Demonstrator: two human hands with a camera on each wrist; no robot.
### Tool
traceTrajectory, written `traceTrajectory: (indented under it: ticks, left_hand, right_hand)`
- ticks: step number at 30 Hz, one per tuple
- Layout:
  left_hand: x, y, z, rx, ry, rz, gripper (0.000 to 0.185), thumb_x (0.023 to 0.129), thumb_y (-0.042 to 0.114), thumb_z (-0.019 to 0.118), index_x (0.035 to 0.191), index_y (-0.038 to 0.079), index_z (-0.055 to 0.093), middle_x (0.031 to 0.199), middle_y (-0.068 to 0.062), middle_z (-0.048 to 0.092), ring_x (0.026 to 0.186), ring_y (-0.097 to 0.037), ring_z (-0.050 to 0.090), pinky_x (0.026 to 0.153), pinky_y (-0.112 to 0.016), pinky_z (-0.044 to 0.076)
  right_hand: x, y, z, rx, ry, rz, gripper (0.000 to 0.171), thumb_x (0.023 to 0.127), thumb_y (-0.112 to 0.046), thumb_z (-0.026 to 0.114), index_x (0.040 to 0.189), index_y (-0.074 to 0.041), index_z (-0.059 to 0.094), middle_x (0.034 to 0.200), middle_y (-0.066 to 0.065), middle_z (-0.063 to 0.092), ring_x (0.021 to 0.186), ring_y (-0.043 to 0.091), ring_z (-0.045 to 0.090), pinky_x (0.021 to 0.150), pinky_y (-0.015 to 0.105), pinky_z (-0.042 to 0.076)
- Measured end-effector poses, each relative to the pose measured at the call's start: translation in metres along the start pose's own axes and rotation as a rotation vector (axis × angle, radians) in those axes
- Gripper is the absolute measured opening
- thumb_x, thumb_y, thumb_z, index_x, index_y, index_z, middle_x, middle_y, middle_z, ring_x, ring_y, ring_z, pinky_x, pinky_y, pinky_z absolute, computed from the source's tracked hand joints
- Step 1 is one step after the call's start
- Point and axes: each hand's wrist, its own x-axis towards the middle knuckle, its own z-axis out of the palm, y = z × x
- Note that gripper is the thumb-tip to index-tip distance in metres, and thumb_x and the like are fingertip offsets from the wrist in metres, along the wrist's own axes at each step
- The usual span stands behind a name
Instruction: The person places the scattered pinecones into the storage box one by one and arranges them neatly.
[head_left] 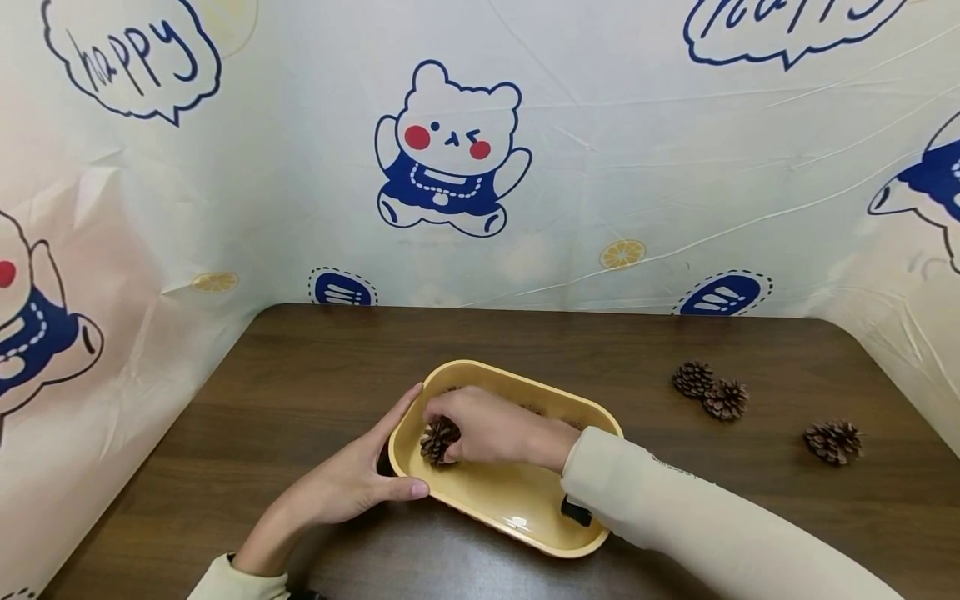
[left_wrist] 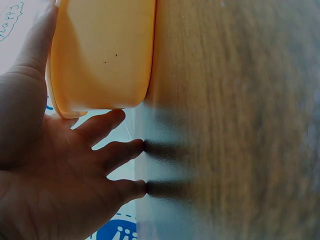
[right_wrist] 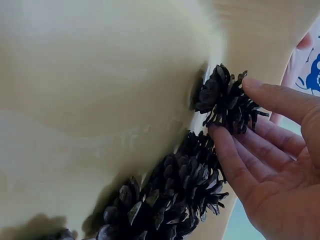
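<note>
So the right hand [head_left: 480,429] is down inside the yellow tray [head_left: 525,500], at its left end, fingers pinching a pine cone [head_left: 438,439] that sits on the tray floor right against the left wall. The cone is directly under the fingertips, a bit to the left of the palm. Can't really tell which way the cone's long axis runs, it looks roundish from above. More pine cones [right_wrist: 170,200] lie in the tray just beside it. The left hand [head_left: 352,483] is flat and relaxed, pressing against the tray's left outer wall, fingertips on the wooden table [head_left: 300,392]. Three loose pine cones [head_left: 708,390] sit on the table off to the right.
</note>
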Motion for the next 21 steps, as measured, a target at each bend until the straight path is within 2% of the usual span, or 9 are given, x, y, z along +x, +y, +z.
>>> traceTrajectory:
  ticks: [8,11,16,21]
  left_hand:
    - [0.0,-0.0003,-0.0002,0.005,0.001,-0.001,0.112,0.09,0.042,0.082,0.169,0.041,0.003,0.175,-0.012,0.021,0.149,-0.032,0.039,0.119,-0.047,0.036]
    - [-0.0001,0.0001,0.0,-0.003,0.001,-0.002,0.112,0.09,0.042,0.082,0.168,0.042,0.002,0.175,-0.013,0.02,0.149,-0.033,0.039,0.119,-0.053,0.035]
    - [-0.0008,0.0008,0.0003,-0.004,0.003,-0.005,0.112,0.09,0.043,0.082,0.168,0.042,0.002,0.175,-0.016,0.02,0.149,-0.038,0.038,0.118,-0.065,0.032]
    - [-0.001,0.0011,0.0,-0.002,0.002,-0.008,0.112,0.09,0.042,0.082,0.168,0.042,0.002,0.175,-0.016,0.02,0.15,-0.04,0.037,0.117,-0.066,0.033]
  right_hand:
    - [-0.0023,-0.0031,0.0005,-0.037,0.003,0.025,0.033,0.086,-0.01,0.085,0.117,-0.013,0.073,0.109,-0.006,0.072,0.095,0.004,0.058,0.09,0.022,0.052]
    - [-0.003,-0.0039,-0.0002,-0.036,0.005,0.032,0.034,0.087,-0.01,0.084,0.119,-0.013,0.073,0.112,-0.005,0.073,0.097,0.005,0.06,0.091,0.022,0.053]
    - [-0.0045,-0.0046,-0.0017,-0.025,0.013,0.055,0.04,0.089,-0.008,0.083,0.127,-0.01,0.072,0.125,0.001,0.074,0.113,0.011,0.066,0.102,0.026,0.054]
    - [-0.0053,-0.0046,-0.002,-0.037,0.018,0.053,0.037,0.089,-0.008,0.082,0.125,-0.011,0.073,0.126,0.001,0.074,0.116,0.013,0.067,0.104,0.027,0.053]
